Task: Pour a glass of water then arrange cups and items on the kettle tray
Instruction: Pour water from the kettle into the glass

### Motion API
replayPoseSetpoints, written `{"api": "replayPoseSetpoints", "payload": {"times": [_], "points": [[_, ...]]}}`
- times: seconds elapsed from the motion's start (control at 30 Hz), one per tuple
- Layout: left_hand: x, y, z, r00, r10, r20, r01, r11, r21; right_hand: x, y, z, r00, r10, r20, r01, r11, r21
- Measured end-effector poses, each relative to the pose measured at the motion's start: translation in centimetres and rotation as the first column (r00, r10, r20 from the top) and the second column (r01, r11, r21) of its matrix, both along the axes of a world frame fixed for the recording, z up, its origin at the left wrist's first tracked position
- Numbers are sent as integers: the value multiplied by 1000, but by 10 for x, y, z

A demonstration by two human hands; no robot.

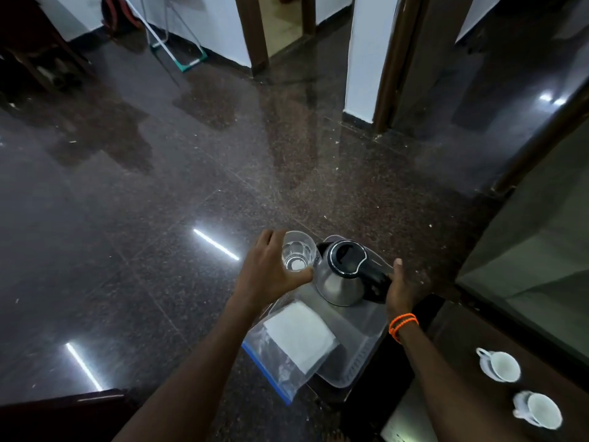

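Observation:
A steel kettle [341, 282] with a black lid and handle stands on the far end of a grey tray [360, 349]. My right hand [400, 291], with an orange band at its wrist, wraps the kettle's black handle. My left hand [271, 269] grips a clear drinking glass [298, 252] held upright just left of the kettle, with some water in its bottom. On the tray's near left lies a clear zip bag [280, 362] with a white folded napkin [301, 336] on it. Two white cups on saucers, one [500, 365] farther and one [540, 409] nearer, stand on the dark table at the right.
The tray rests on a dark wooden table [452, 333] beside a glass panel [541, 250] at the right. A polished dark stone floor [159, 186] spreads ahead. Door frames [255, 33] and white walls stand at the back, with a metal-legged stand [178, 43] at the far left.

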State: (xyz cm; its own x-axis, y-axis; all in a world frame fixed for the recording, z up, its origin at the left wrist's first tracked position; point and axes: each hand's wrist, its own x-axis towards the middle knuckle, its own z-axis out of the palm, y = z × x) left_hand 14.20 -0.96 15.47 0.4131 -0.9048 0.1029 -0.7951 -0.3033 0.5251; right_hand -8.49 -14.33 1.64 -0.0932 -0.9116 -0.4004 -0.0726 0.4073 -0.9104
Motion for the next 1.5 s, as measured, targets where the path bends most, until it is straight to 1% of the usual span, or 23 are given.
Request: {"api": "replayPoseSetpoints", "payload": {"times": [0.07,0.1,0.23,0.33,0.43,0.53,0.63,0.77,0.93,1.1,1.2,1.4,1.5], "points": [[2,1,1,1000,8,-4,-8,1000,6,2,-1,5,999,-34,25,31,994,102],[2,2,2,1000,9,-6,-9,1000,8,2,-1,10,998,-49,31,45,992,121],[3,5,18,999,15,31,-15,1000,16,-4,-6,47,995,-99,0,99,990,104],[-1,9,44,996,38,82,-39,999,13,-12,-18,92,997,-72,10,71,994,81],[-7,12,81,993,66,98,-65,998,-14,-17,-33,151,1000,-20,-3,20,1000,-14],[-15,16,124,995,90,51,-88,995,-43,-22,-49,221,999,30,-42,-35,993,-113],[-23,22,165,998,64,-5,-64,994,-91,-23,-60,295,996,56,-72,-71,972,-226],[-33,25,215,999,29,-14,-31,984,-175,-25,-67,398,984,86,-154,-134,934,-332],[-47,32,266,999,-33,-16,28,967,-254,-26,-61,503,968,114,-224,-208,866,-454],[-56,37,300,997,-82,14,82,928,-363,-21,-43,577,924,142,-355,-328,774,-542],[-62,41,316,994,-103,20,103,910,-402,-20,-31,607,890,163,-426,-406,709,-577],[-71,49,333,995,-101,24,102,904,-414,-15,-14,650,813,151,-563,-534,579,-616],[-75,52,335,995,-92,29,95,904,-416,-12,-7,665,767,134,-628,-601,491,-630]]}}
